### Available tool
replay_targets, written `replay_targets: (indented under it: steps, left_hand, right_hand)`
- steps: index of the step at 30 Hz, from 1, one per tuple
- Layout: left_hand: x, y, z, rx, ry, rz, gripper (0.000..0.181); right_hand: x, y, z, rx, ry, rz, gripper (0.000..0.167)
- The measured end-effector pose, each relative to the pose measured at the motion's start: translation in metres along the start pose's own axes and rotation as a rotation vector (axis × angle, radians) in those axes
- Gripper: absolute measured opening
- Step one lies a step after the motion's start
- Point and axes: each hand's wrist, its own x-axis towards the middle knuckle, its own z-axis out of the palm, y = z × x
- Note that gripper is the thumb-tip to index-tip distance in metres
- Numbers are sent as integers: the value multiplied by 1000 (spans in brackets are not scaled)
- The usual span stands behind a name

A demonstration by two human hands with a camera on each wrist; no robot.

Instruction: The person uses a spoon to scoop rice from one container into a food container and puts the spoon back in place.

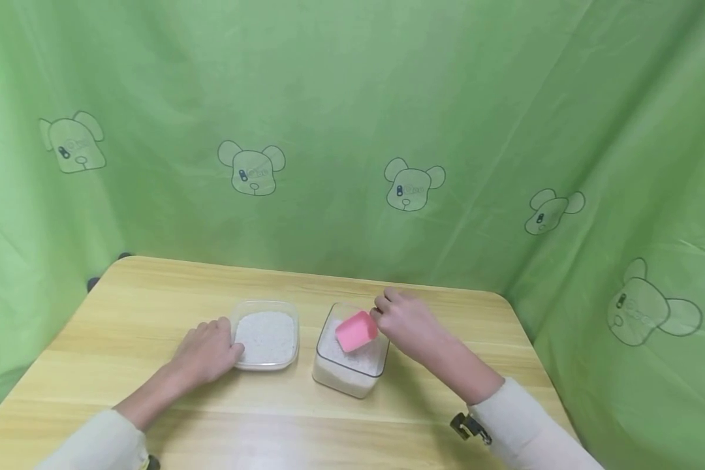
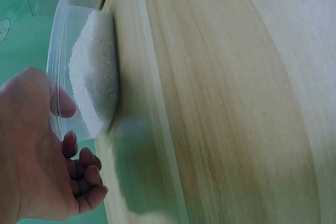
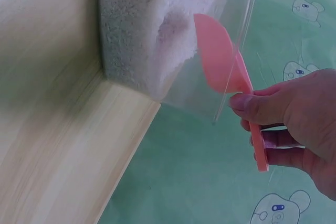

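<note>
My left hand (image 1: 208,349) pinches the near-left side of a clear plastic tub (image 1: 266,303), with the thumb over its rim. White rice (image 2: 97,69) heaps up inside this tub. On the right stands a taller clear container (image 1: 343,378), partly filled with white rice as well. By its handle, my right hand (image 1: 408,320) holds a pink scoop (image 1: 357,331) between thumb and fingers. The scoop's bowl is tilted just inside the mouth of the taller container, above a hollow in the rice (image 3: 173,30). No rice shows in the bowl.
Both containers stand side by side on a light wooden table (image 1: 270,418), a small gap between them. Behind the table and along its sides hangs a green curtain (image 1: 329,85) printed with cartoon heads.
</note>
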Motion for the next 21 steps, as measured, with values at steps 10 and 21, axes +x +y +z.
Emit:
replay_targets:
  steps: [10,21]
  left_hand:
    - [0,-1,0,4,1,-2,26]
    - [0,-2,1,-1,11,4,26]
  right_hand:
    - [5,-7,3,-39,-22,-41,19]
    - [12,-16,-3,-60,-125,-88,19]
